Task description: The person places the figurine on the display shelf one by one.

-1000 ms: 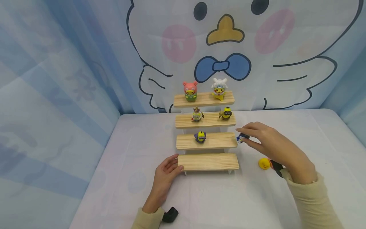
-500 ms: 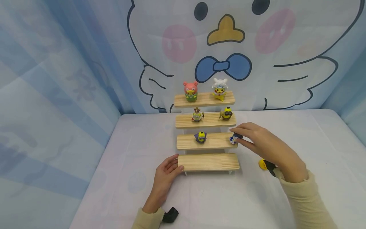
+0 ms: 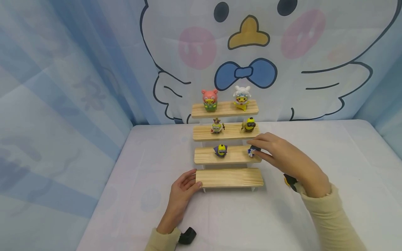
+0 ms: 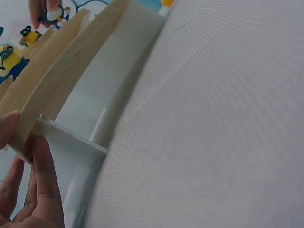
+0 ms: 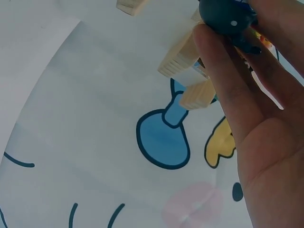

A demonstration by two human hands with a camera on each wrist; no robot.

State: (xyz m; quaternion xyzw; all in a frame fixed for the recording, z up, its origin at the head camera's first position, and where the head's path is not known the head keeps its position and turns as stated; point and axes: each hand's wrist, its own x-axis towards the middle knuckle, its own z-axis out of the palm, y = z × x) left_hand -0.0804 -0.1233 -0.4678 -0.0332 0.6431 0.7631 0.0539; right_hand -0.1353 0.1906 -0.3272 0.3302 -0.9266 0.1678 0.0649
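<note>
In the head view my right hand [image 3: 282, 157] pinches a small dark-blue and white figurine [image 3: 252, 151] at the right end of the second-lowest board of a stepped wooden display shelf [image 3: 229, 177]. The figurine's rounded dark-blue back [image 5: 221, 16] shows between thumb and fingers in the right wrist view. Whether its base touches the board cannot be told. My left hand [image 3: 182, 197] grips the left end of the lowest board, thumb on top and fingers beneath. On the same board as the blue figurine, further left, stands a yellow figurine with a purple cape [image 3: 221, 150].
Higher boards carry a crowned figurine [image 3: 216, 126], a yellow-and-brown figurine [image 3: 249, 124], a pink-hooded figurine [image 3: 209, 100] and a white-hooded one [image 3: 241, 99]. A yellow object [image 3: 285, 181] is mostly hidden by my right wrist. A cartoon-printed curtain [image 3: 329, 87] hangs behind the table.
My right hand has moved left with the blue and white figurine, from beside the shelf to over the board's right end. The left hand keeps its hold in place.
</note>
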